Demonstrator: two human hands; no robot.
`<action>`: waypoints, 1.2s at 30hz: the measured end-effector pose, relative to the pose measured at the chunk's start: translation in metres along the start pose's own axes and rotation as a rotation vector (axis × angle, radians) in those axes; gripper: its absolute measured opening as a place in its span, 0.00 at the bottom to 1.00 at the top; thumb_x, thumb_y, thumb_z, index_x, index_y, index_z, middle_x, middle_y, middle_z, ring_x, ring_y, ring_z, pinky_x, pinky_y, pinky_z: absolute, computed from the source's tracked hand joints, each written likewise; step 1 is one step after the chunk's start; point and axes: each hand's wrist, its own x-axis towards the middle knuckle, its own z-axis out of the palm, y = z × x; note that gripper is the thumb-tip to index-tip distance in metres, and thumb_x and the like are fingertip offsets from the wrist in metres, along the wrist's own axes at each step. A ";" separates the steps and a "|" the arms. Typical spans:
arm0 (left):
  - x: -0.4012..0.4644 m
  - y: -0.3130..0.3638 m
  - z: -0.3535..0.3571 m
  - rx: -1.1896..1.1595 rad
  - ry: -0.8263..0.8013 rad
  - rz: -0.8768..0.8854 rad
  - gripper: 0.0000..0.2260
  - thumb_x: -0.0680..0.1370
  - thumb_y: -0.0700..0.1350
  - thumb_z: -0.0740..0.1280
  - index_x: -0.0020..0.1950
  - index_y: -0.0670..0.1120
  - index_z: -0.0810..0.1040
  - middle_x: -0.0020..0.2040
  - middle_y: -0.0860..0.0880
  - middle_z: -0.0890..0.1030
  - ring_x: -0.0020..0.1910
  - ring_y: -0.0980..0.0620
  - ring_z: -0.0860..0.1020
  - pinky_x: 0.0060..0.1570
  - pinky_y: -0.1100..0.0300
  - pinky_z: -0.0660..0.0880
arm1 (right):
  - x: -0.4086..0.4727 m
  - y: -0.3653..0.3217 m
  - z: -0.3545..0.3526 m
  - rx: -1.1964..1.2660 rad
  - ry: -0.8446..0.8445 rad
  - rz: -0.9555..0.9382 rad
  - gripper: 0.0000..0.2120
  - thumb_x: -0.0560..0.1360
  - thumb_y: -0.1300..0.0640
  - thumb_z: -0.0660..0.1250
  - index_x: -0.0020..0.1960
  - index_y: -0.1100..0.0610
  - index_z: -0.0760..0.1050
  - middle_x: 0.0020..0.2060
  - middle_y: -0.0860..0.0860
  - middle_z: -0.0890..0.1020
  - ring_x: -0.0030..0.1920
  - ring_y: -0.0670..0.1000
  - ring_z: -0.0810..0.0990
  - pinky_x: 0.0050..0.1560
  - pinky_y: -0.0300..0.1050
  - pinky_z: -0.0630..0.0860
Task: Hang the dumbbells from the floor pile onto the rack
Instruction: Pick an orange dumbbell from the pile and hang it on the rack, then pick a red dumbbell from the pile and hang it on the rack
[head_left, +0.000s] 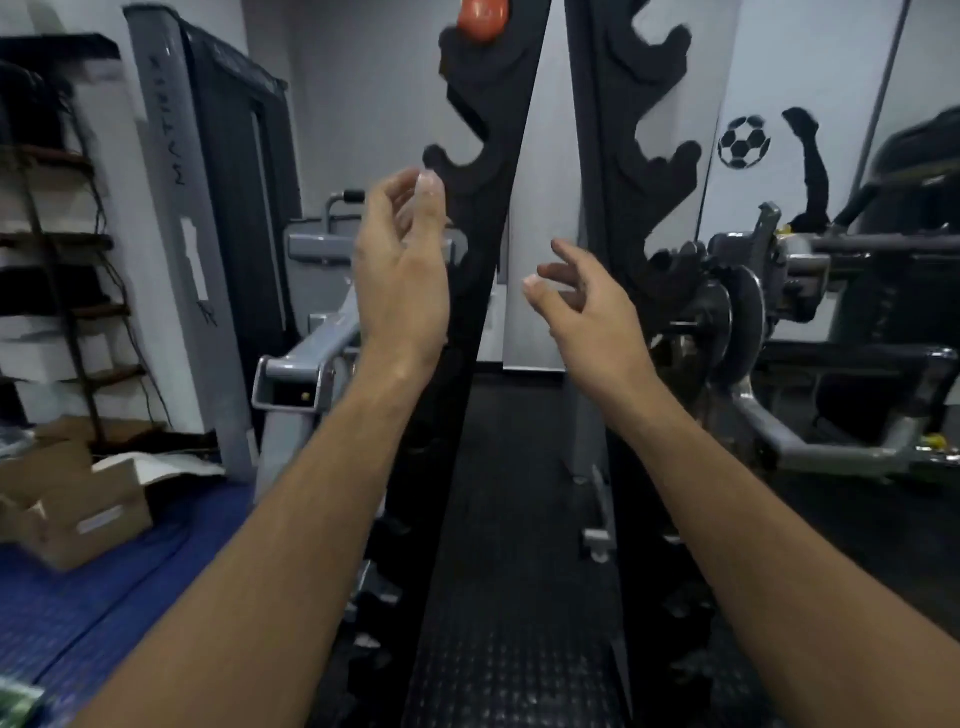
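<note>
Hands hang raised in front of the black dumbbell rack (498, 171), neither one holding anything. The left hand (402, 270) is upright with its palm turned inward, fingers loosely curved and apart, fingertips close to a hooked cradle on the rack's left upright. The right hand (587, 306) sits lower, between the two uprights, its fingers spread and relaxed, thumb pointing toward the left hand. The rack's two dark uprights lean toward each other as they rise, each edged with empty hook-shaped cradles. At the very top of the left upright an orange dumbbell (482, 18) head rests in a cradle, cut off by the frame edge; it is the only dumbbell that shows. Dark studded rubber floor (498, 623) runs between the uprights. To the left stand a grey weight machine (171, 208), open cardboard boxes (78, 514) and a blue mat (104, 587). A soccer ball decal (744, 143) marks the white wall at right, above a machine loaded with weight plates (737, 322).
</note>
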 end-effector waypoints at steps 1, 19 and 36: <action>-0.021 -0.013 -0.005 -0.002 0.004 -0.015 0.14 0.86 0.52 0.61 0.67 0.47 0.75 0.63 0.50 0.80 0.63 0.58 0.78 0.59 0.71 0.74 | -0.013 0.014 0.001 0.016 -0.003 0.029 0.27 0.82 0.47 0.67 0.79 0.47 0.66 0.64 0.42 0.79 0.59 0.39 0.79 0.59 0.37 0.77; -0.374 -0.310 -0.099 0.351 -0.199 -0.971 0.07 0.83 0.41 0.64 0.55 0.49 0.81 0.46 0.47 0.85 0.40 0.51 0.82 0.45 0.53 0.78 | -0.263 0.317 0.061 -0.122 -0.379 0.897 0.04 0.80 0.52 0.68 0.51 0.47 0.83 0.46 0.48 0.87 0.47 0.49 0.85 0.46 0.45 0.77; -0.552 -0.498 -0.256 0.862 0.102 -1.554 0.16 0.63 0.49 0.65 0.43 0.43 0.85 0.38 0.42 0.86 0.38 0.39 0.85 0.41 0.43 0.85 | -0.397 0.442 0.138 -0.246 -0.959 0.925 0.12 0.80 0.44 0.69 0.58 0.49 0.84 0.49 0.43 0.83 0.55 0.49 0.82 0.57 0.44 0.78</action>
